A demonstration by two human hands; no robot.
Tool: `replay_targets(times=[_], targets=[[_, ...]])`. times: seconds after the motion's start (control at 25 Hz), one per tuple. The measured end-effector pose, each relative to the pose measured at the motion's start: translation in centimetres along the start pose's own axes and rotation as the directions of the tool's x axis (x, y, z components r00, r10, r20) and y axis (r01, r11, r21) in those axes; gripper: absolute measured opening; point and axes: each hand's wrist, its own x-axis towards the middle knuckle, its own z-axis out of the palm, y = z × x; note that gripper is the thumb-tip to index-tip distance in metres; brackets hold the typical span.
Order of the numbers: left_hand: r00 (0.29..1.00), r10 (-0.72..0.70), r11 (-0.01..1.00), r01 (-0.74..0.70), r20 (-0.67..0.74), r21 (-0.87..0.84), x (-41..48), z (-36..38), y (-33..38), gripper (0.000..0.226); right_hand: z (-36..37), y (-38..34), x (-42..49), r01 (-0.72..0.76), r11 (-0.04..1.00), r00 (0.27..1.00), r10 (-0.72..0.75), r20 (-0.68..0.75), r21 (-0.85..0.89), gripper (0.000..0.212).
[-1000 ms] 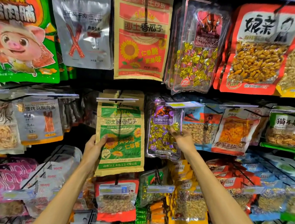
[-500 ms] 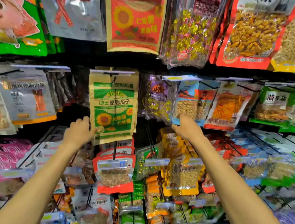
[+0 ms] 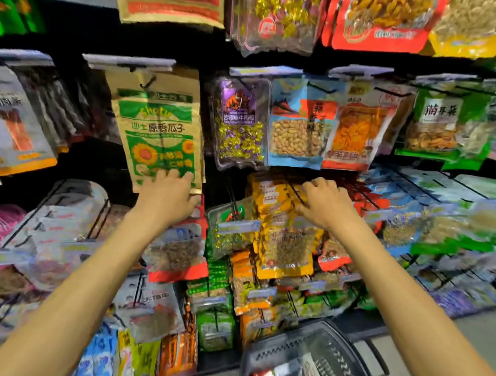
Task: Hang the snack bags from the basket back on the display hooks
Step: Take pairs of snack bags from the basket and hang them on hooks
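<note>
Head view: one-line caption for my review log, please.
Left hand touches the hung green-and-tan sunflower-seed bag; right hand over yellow packets; black mesh basket below.

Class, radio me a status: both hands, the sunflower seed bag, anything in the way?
Left hand open, fingertips on hanging green-and-tan sunflower seed bag. Right hand empty, loosely curled. Nothing in the way.

Lighting bright, from above and in front; colours saturated. Glare on the glossy candy bag (image 3: 241, 125). Deep black shadow behind the hanging rows. Motion blur heavy toward the edges, print there unreadable; centre sharper. Wide-angle bending: my forearms splay, basket (image 3: 343, 361) rim curves at the lower right.
</note>
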Motion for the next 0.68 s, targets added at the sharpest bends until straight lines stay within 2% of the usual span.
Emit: replay_targets(times=[0.12, 0.28, 0.44, 0.56, 0.68], targets=[[0.999, 0.025, 1.0, -0.025, 0.027, -0.014, -0.2, 0.3, 3.8, 0.053, 1.0, 2.5, -1.2, 0.013, 1.0, 0.999, -0.013, 0.033, 0.011, 0.056], [0.999, 0.031, 0.998, -0.032, -0.019, -0.047, -0.6, 0.8, 10.2, 0.051, 3.4, 7.3, -2.6, 0.074, 0.996, 0.996, -0.076, 0.036, 0.041, 0.053], [0.999, -0.041, 0.996, 0.039, -0.031, -0.078, -1.1, 2.9, 18.0, 0.048, 7.0, 13.3, -3.2, 0.191, 0.978, 0.981, -0.193, 0.024, 0.084, 0.053], [0.997, -0.08, 0.989, 0.08, 0.007, -0.127, -2.2, 5.0, 24.1, 0.044, 10.3, 18.3, -3.5, 0.257, 0.954, 0.959, -0.272, 0.083, 0.155, 0.05], [0.993, -0.11, 0.983, 0.116, 0.053, -0.139, -3.6, 8.0, 28.9, 0.043, 14.3, 22.1, -4.1, 0.273, 0.941, 0.92, -0.316, 0.233, 0.199, 0.055]])
